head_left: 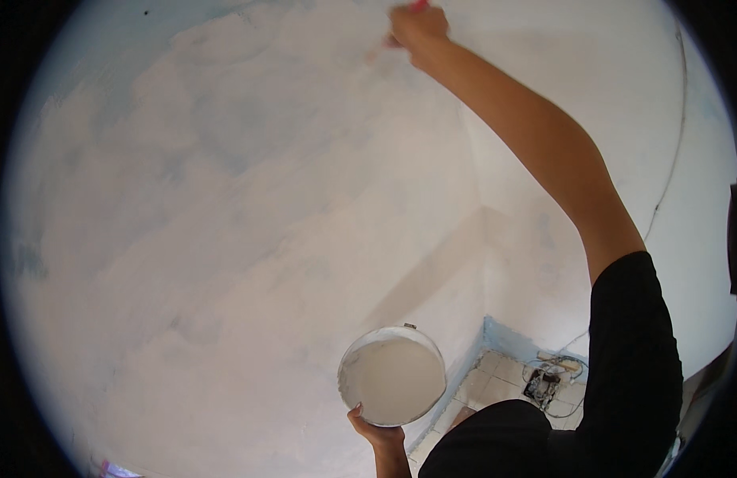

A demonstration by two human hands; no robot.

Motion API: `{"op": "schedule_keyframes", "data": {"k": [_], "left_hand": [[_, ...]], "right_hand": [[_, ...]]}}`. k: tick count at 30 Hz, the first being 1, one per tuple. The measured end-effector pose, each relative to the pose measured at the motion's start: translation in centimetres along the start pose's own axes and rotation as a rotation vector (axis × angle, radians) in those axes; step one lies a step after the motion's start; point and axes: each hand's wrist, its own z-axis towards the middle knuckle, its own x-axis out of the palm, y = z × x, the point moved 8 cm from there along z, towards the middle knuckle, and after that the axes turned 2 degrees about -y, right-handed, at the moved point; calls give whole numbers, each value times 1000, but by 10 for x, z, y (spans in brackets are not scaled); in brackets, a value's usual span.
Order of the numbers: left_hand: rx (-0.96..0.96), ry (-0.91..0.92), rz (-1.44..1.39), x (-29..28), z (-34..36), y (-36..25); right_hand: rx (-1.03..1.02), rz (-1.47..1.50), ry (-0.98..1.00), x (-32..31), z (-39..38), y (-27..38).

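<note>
Up high, my right hand (418,30) is closed around a paintbrush with a pinkish-red handle (420,5). Its bristle end is blurred by motion, close to the whitish, patchily coated wall (249,199). I cannot tell whether the bristles touch it. Lower down, my left hand (378,430) grips a round bucket (384,332) from below, with the thumb up at its rim. Off-white paint (396,382) lies inside the bucket, and smears of it cling to the inner wall.
Bluish patches show at the wall's upper left. A corner joins a second wall (560,159), where a thin cable (669,187) hangs. Below, a tiled floor (496,378) with blue skirting holds tangled cords and a dark object (541,386). A dark object (736,239) is at the right edge.
</note>
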Motion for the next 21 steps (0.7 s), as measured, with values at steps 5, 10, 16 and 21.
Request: {"op": "schedule_keyframes", "data": {"k": [5, 10, 16, 21], "left_hand": [[36, 72, 50, -6, 7, 5], [-33, 52, 36, -3, 10, 8], [-54, 50, 53, -8, 10, 2], [-49, 48, 111, -11, 14, 0]], "right_hand": [[-159, 462, 20, 26, 3, 93], [-274, 702, 309, 23, -2, 22], [58, 471, 82, -98, 13, -177], [80, -316, -238, -144, 72, -214]]}}
